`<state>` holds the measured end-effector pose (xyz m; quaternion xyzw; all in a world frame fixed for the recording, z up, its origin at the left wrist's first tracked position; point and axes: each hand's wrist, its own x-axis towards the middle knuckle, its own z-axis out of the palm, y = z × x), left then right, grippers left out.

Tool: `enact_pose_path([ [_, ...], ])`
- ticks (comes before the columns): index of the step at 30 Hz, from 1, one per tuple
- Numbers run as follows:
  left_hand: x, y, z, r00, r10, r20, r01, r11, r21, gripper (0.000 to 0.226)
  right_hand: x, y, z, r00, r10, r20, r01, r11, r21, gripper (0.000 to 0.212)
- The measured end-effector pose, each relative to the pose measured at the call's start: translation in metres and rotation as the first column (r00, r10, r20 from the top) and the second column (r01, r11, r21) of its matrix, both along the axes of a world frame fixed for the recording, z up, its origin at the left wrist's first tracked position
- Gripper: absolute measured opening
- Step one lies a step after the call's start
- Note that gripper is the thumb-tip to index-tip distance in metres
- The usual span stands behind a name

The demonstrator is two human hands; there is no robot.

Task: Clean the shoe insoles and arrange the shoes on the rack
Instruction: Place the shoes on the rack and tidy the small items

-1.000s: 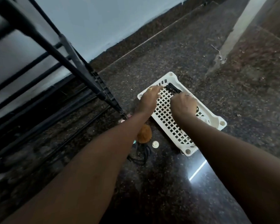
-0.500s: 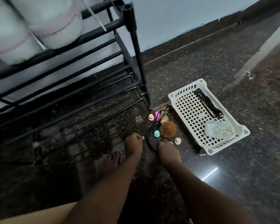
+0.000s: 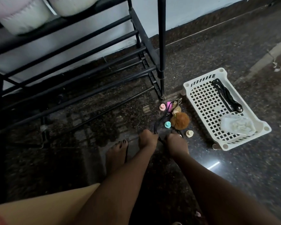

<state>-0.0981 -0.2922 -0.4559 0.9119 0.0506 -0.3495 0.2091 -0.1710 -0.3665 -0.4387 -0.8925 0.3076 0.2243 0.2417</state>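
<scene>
home | black shoe rack [image 3: 91, 51] by wall | polished granite floor [image 3: 234, 184]

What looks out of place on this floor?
A loose heap lies on the floor by the rack leg: brown pom-pom, small coloured caps, tangled black cords, all outside the white basket beside it.

Dark speckled stone floor [image 3: 234, 184], polished and mirror-like in places. Carries, toward the lower right, one short bright streak of reflected light [image 3: 213, 165]. Toward the upper right, a paler grey strip [image 3: 266, 57] set slantwise across the dark stone. Behind, a plain pale bluish wall [image 3: 193, 12], closed at its foot by a dark stone skirting [image 3: 217, 25]. Against this wall, at the left, a black metal rack [image 3: 161, 46] of round bars and one upright post; stands on the floor and shows faintly as a reflection in it. Dim everywhere.
</scene>
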Motion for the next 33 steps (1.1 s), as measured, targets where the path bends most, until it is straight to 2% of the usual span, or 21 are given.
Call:
enact_pose_path([
  [2, 0.004, 0.001, 0.01, 1.0, -0.025, 0.013, 0.026, 0.999, -0.027, 0.031, 0.001, -0.001, 0.007, 0.999, -0.025, 0.034, 0.025, 1.0, 0.005, 0.024],
  [7, 0.018, 0.008, 0.062, 0.988, -0.12, 0.095, 0.135, 0.977, -0.164, 0.006, 0.015, -0.011, 0.062, 0.983, 0.003, 0.182, -0.013, 0.998, 0.057, 0.03],
  [11, 0.032, 0.007, 0.131, 0.964, -0.234, 0.127, 0.26, 0.931, -0.258, 0.023, 0.024, -0.023, 0.126, 0.964, 0.02, 0.266, -0.038, 0.997, 0.062, 0.038],
  [15, 0.037, 0.007, 0.216, 0.874, -0.432, 0.223, 0.477, 0.85, -0.222, 0.022, 0.017, -0.029, 0.205, 0.907, 0.028, 0.42, -0.066, 0.995, 0.077, 0.037],
  [18, 0.03, 0.009, 0.27, 0.792, -0.523, 0.315, 0.598, 0.768, -0.229, 0.015, 0.002, -0.026, 0.249, 0.836, -0.078, 0.543, -0.042, 0.978, 0.206, 0.042],
  [21, 0.021, 0.013, 0.309, 0.761, -0.533, 0.369, 0.645, 0.682, -0.345, 0.021, -0.01, -0.02, 0.266, 0.748, -0.2, 0.633, -0.077, 0.921, 0.382, 0.029],
  [23, 0.017, 0.018, 0.323, 0.787, -0.509, 0.348, 0.616, 0.677, -0.402, 0.021, -0.016, -0.016, 0.27, 0.72, -0.295, 0.628, -0.064, 0.873, 0.483, 0.024],
  [25, 0.015, 0.023, 0.329, 0.791, -0.534, 0.299, 0.612, 0.688, -0.391, 0.023, -0.016, -0.015, 0.269, 0.708, -0.33, 0.625, -0.069, 0.848, 0.526, 0.027],
  [27, 0.017, 0.029, 0.333, 0.728, -0.622, 0.289, 0.686, 0.674, -0.274, 0.031, -0.014, -0.013, 0.269, 0.715, -0.332, 0.615, -0.078, 0.837, 0.542, 0.026],
  [29, 0.02, 0.036, 0.334, 0.631, -0.721, 0.284, 0.77, 0.627, -0.12, 0.029, -0.011, -0.012, 0.27, 0.72, -0.354, 0.597, -0.077, 0.814, 0.576, 0.024],
  [31, 0.025, 0.042, 0.327, 0.675, -0.703, 0.223, 0.737, 0.651, -0.182, 0.024, -0.007, -0.01, 0.268, 0.731, -0.359, 0.58, -0.093, 0.789, 0.607, 0.023],
  [33, 0.032, 0.047, 0.321, 0.781, -0.619, 0.083, 0.604, 0.713, -0.356, 0.021, -0.003, -0.01, 0.264, 0.747, -0.376, 0.549, -0.101, 0.751, 0.652, 0.019],
])
